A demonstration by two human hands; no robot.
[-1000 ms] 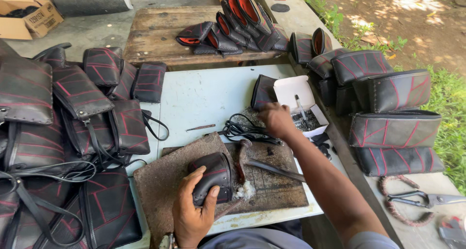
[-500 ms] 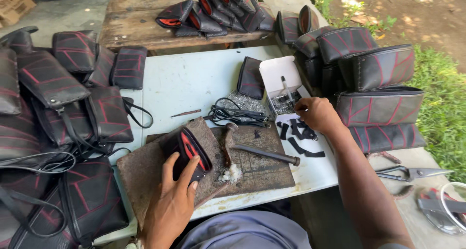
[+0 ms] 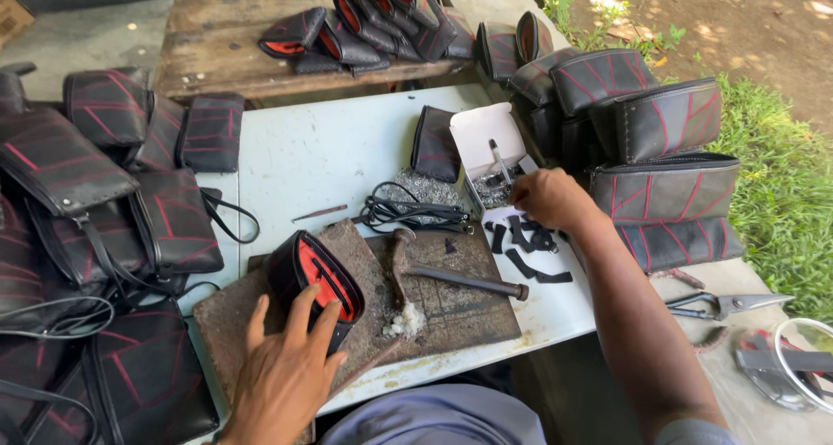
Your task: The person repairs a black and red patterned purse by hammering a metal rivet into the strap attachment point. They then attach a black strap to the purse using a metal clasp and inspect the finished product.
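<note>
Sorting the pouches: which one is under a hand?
The open black pouch with the red lining on the brown work board; the left hand rests on it. The other pouches lie untouched.

The right hand (image 3: pixel 548 199) covers whatever its fingertips touch beside the small white box (image 3: pixel 486 141), whose tiny contents cannot be made out. The left edge crops the black bags (image 3: pixel 52 237).
</note>
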